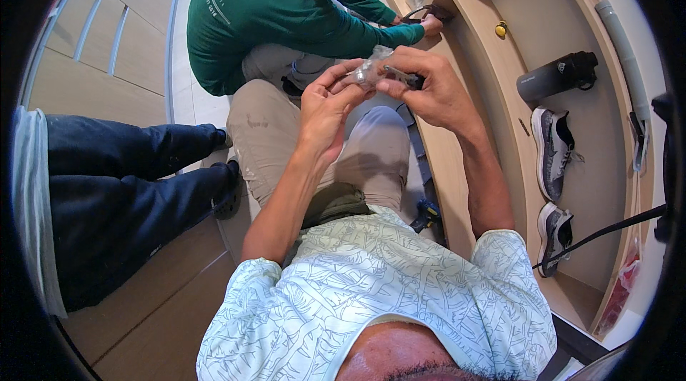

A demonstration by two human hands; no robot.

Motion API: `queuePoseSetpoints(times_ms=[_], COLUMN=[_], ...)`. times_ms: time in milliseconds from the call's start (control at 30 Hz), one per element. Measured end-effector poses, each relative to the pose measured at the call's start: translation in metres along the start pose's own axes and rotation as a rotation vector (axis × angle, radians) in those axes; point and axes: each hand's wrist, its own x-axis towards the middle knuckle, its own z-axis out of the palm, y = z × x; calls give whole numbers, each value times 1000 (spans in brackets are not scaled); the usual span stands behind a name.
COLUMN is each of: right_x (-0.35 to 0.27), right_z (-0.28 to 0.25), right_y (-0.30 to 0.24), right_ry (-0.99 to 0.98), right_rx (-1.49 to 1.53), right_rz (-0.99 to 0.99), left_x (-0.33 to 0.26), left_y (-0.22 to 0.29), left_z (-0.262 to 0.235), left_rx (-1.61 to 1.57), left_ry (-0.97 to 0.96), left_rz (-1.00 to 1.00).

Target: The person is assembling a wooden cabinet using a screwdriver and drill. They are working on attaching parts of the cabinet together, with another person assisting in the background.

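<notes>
Above my knees, both hands are raised close together around a small clear plastic bag (367, 74). My left hand (325, 106) pinches the bag's left side between thumb and fingers. Something small and shiny shows through the plastic, too blurred to name. The fingers of my right hand (437, 88) are closed at the bag's right side. In that hand is a small tool with a metal shaft and a black end (414, 82), its shaft pointing left toward the bag. My right fingers partly hide the tool, so its exact kind cannot be told.
At my right runs a light wooden cabinet (457, 159), holding a dark bottle (554, 77), grey-and-white shoes (554, 152) and a small yellow item (501, 29). A power drill (426, 215) lies low beside it. A co-worker in green (250, 17) reaches into the cabinet; dark-trousered legs (136, 145) are left.
</notes>
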Motion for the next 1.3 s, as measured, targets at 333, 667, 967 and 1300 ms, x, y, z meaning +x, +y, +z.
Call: queuePoseSetpoints(times_ms=[333,667,967,1300], right_x=[-6,-7,-9,-7], right_z=[-4,-3,-2,4], right_y=[-7,-2,4,16], right_ry=[19,16,15,18], right_rx=[-105,29,-84,103], right_rz=[1,7,-59,-33], left_x=[1,0,1,2], left_y=[-10,-4,-25,-22], left_z=[2,-4,-4,2], left_rx=[-53,-13,-38,54], left_ry=[-56,-94,-11,-63], left_rz=[6,-20,27,129])
